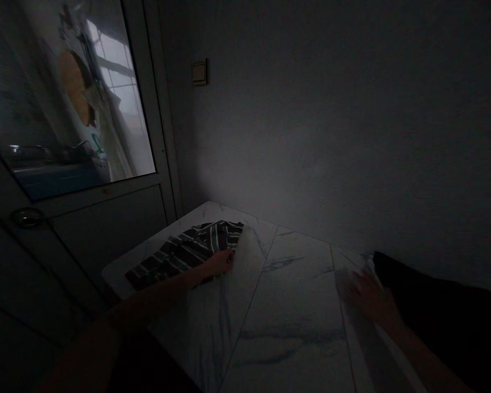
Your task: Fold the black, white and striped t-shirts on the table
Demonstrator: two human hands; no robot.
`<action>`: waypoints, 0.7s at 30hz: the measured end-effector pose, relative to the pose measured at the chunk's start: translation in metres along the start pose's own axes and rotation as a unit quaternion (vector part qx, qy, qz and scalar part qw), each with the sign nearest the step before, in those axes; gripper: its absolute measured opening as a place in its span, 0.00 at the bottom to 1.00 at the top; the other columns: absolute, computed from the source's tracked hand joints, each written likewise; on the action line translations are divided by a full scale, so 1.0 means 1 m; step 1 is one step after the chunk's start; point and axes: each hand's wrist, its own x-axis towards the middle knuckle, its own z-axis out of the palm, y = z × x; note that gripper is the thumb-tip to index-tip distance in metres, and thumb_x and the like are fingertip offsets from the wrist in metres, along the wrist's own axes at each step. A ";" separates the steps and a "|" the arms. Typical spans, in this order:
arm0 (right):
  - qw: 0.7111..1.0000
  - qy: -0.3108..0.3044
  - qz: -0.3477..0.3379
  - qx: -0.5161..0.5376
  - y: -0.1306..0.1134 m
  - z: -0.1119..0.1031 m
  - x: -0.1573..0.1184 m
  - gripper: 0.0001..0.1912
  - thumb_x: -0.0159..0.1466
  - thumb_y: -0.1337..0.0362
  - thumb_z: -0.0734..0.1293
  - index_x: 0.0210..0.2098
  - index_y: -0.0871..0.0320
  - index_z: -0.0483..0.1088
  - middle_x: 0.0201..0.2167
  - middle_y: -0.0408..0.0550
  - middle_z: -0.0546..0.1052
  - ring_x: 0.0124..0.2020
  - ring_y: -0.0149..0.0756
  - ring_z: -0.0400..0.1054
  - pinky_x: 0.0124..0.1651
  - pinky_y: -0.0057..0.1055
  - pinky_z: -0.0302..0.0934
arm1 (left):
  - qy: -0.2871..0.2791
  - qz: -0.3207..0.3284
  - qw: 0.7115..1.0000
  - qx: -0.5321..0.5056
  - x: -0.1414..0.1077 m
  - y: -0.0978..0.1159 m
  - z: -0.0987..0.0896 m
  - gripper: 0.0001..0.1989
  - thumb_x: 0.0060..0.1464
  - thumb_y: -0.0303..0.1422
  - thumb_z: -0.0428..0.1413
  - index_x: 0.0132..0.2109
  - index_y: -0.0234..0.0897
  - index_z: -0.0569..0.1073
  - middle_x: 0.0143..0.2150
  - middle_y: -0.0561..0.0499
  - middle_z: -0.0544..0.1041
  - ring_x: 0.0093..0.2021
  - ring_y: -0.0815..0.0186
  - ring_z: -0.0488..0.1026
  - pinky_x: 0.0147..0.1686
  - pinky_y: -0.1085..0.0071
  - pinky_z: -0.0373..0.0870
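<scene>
Your left hand [220, 263] curls its fingers against the striped cloth [178, 252] (too dim to tell whether they grip); your right hand [370, 295] lies splayed, seemingly holding nothing, beside black fabric [433, 300]. The cloth looks laid out but rumpled, along the table's [294, 305] left side; marbled tabletop stretches between your hands, reaching the wall [294, 120].

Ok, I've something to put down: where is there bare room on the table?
The broad middle of the marbled table looks bare, between the striped cloth and the right hand. Crowded: left side, with that cloth and the left hand; right side, by the dark item.
</scene>
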 end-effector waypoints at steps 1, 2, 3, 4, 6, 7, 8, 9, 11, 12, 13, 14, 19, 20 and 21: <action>0.999 -0.018 0.014 0.050 -0.025 0.002 -0.007 0.16 0.60 0.57 0.60 0.43 0.52 0.74 0.53 0.58 0.77 0.58 0.56 0.69 0.59 0.58 0.62 | -0.033 0.026 0.999 -0.012 -0.008 0.014 0.016 0.09 0.46 0.23 0.56 0.36 0.40 0.71 0.34 0.54 0.76 0.38 0.61 0.75 0.41 0.70 0.70; 0.992 -0.047 0.016 0.116 -0.051 0.004 -0.015 0.17 0.62 0.57 0.59 0.45 0.51 0.73 0.52 0.56 0.77 0.57 0.51 0.71 0.58 0.51 0.65 | -0.066 0.051 0.996 -0.023 -0.018 0.030 0.035 0.11 0.45 0.22 0.56 0.38 0.40 0.71 0.35 0.54 0.77 0.37 0.63 0.74 0.40 0.71 0.70; 0.980 -0.078 0.016 0.184 -0.078 0.004 -0.023 0.17 0.64 0.56 0.57 0.47 0.50 0.72 0.51 0.54 0.78 0.54 0.48 0.73 0.56 0.46 0.67 | -0.096 0.073 0.992 -0.032 -0.029 0.046 0.054 0.13 0.45 0.22 0.56 0.39 0.40 0.72 0.36 0.54 0.77 0.36 0.64 0.74 0.39 0.71 0.71; 0.964 -0.112 0.016 0.242 -0.104 0.004 -0.031 0.18 0.65 0.55 0.57 0.48 0.51 0.71 0.50 0.53 0.79 0.51 0.46 0.75 0.53 0.43 0.69 | -0.132 0.097 0.986 -0.041 -0.040 0.063 0.073 0.14 0.44 0.23 0.57 0.41 0.40 0.72 0.36 0.54 0.77 0.35 0.65 0.74 0.38 0.72 0.71; 0.938 -0.151 0.017 0.310 -0.148 0.002 -0.045 0.21 0.66 0.51 0.58 0.53 0.52 0.69 0.53 0.54 0.77 0.49 0.44 0.76 0.52 0.41 0.69 | -0.230 0.171 0.956 -0.060 -0.065 0.097 0.105 0.17 0.43 0.24 0.60 0.43 0.39 0.73 0.36 0.53 0.78 0.35 0.64 0.75 0.36 0.71 0.72; 0.939 -0.156 0.018 0.306 -0.163 0.000 -0.052 0.24 0.66 0.49 0.61 0.57 0.53 0.66 0.55 0.55 0.76 0.51 0.45 0.74 0.53 0.42 0.68 | -0.294 0.222 0.927 -0.074 -0.075 0.113 0.116 0.18 0.43 0.26 0.62 0.44 0.39 0.74 0.36 0.52 0.78 0.35 0.63 0.75 0.36 0.70 0.73; 0.946 -0.158 0.013 0.282 -0.175 -0.001 -0.059 0.31 0.63 0.47 0.64 0.60 0.55 0.64 0.59 0.58 0.73 0.55 0.48 0.72 0.55 0.44 0.66 | -0.363 0.275 0.885 -0.091 -0.084 0.127 0.124 0.18 0.43 0.27 0.63 0.45 0.38 0.74 0.37 0.51 0.78 0.37 0.61 0.76 0.37 0.68 0.74; 0.957 -0.159 0.004 0.242 -0.182 -0.002 -0.065 0.39 0.59 0.45 0.69 0.63 0.56 0.61 0.62 0.60 0.69 0.59 0.52 0.68 0.58 0.47 0.64 | -0.432 0.323 0.835 -0.108 -0.091 0.139 0.126 0.18 0.44 0.29 0.63 0.46 0.38 0.75 0.38 0.51 0.78 0.39 0.59 0.77 0.39 0.67 0.74; 0.975 -0.164 -0.024 0.146 -0.185 -0.004 -0.080 0.51 0.50 0.47 0.76 0.67 0.58 0.58 0.67 0.65 0.61 0.65 0.61 0.59 0.62 0.53 0.57 | -0.533 0.377 0.745 -0.136 -0.096 0.156 0.120 0.15 0.47 0.30 0.63 0.45 0.38 0.76 0.41 0.51 0.78 0.44 0.58 0.77 0.43 0.66 0.74; 0.979 -0.168 -0.036 0.108 -0.182 -0.004 -0.087 0.50 0.49 0.50 0.77 0.66 0.59 0.59 0.68 0.67 0.59 0.65 0.63 0.56 0.63 0.54 0.55 | -0.555 0.386 0.722 -0.144 -0.094 0.160 0.112 0.13 0.49 0.31 0.62 0.44 0.39 0.77 0.41 0.52 0.78 0.45 0.59 0.77 0.45 0.67 0.73; 0.980 -0.171 -0.048 0.085 -0.178 -0.005 -0.093 0.45 0.51 0.55 0.76 0.65 0.59 0.61 0.67 0.67 0.60 0.65 0.63 0.56 0.63 0.53 0.54 | -0.550 0.389 0.725 -0.145 -0.089 0.162 0.103 0.09 0.52 0.32 0.61 0.42 0.40 0.78 0.41 0.53 0.79 0.45 0.60 0.77 0.46 0.68 0.73; 0.980 -0.171 -0.060 0.080 -0.174 -0.006 -0.099 0.37 0.55 0.59 0.74 0.62 0.59 0.65 0.65 0.66 0.63 0.64 0.60 0.58 0.63 0.51 0.55 | -0.515 0.388 0.752 -0.138 -0.081 0.161 0.094 0.06 0.55 0.32 0.59 0.41 0.41 0.79 0.39 0.53 0.80 0.44 0.61 0.77 0.47 0.68 0.72; 0.974 -0.109 -0.003 0.200 -0.156 -0.019 -0.104 0.13 0.58 0.70 0.64 0.43 0.57 0.73 0.44 0.53 0.78 0.47 0.43 0.71 0.51 0.37 0.64 | -0.134 0.275 0.952 0.030 -0.026 0.140 0.076 0.14 0.53 0.33 0.60 0.48 0.44 0.77 0.51 0.48 0.77 0.54 0.56 0.73 0.56 0.64 0.66; 0.972 -0.091 0.027 0.215 -0.153 -0.023 -0.100 0.12 0.58 0.70 0.64 0.41 0.57 0.73 0.42 0.51 0.79 0.44 0.42 0.73 0.49 0.36 0.65 | -0.096 0.238 0.964 0.070 -0.017 0.134 0.079 0.21 0.51 0.36 0.63 0.53 0.44 0.74 0.57 0.45 0.73 0.58 0.53 0.69 0.59 0.61 0.64; 0.971 -0.075 0.051 0.223 -0.148 -0.027 -0.094 0.11 0.58 0.69 0.64 0.41 0.56 0.72 0.40 0.50 0.79 0.41 0.41 0.73 0.46 0.34 0.66 | -0.076 0.205 0.970 0.101 -0.009 0.130 0.083 0.27 0.49 0.39 0.65 0.57 0.43 0.71 0.61 0.43 0.70 0.62 0.49 0.65 0.60 0.57 0.62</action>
